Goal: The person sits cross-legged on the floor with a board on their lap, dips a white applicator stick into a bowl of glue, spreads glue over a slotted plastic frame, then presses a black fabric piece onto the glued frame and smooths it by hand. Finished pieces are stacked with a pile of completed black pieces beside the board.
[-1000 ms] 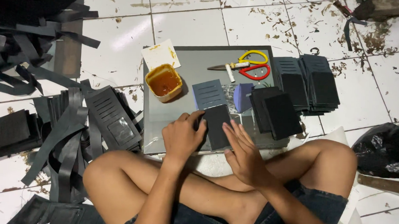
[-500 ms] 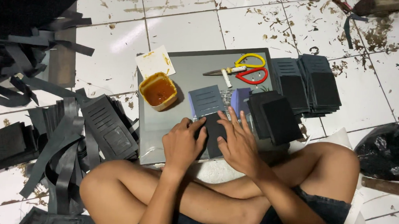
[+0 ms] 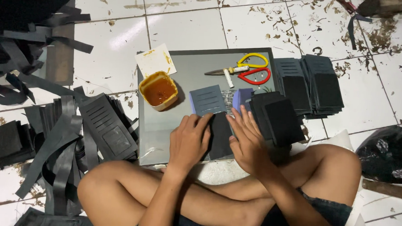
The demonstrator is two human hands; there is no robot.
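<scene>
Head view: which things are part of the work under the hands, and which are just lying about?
In use:
- left hand and right hand, both pressing flat on the black piece
- grey board beneath it
- slotted grey panel beside the fingers

Lying about:
- glue tub
- scissors
- stacks of black pieces
- loose black strips
- black bag

Cool overhead light is washing the white floor tiles [image 3: 186, 30] beyond the grey work board [image 3: 193, 75], glaring bright at the board's upper left. Nearer than the board, legs are sitting dimmer, dark pieces are losing detail, and focus is holding fairly sharp.
</scene>
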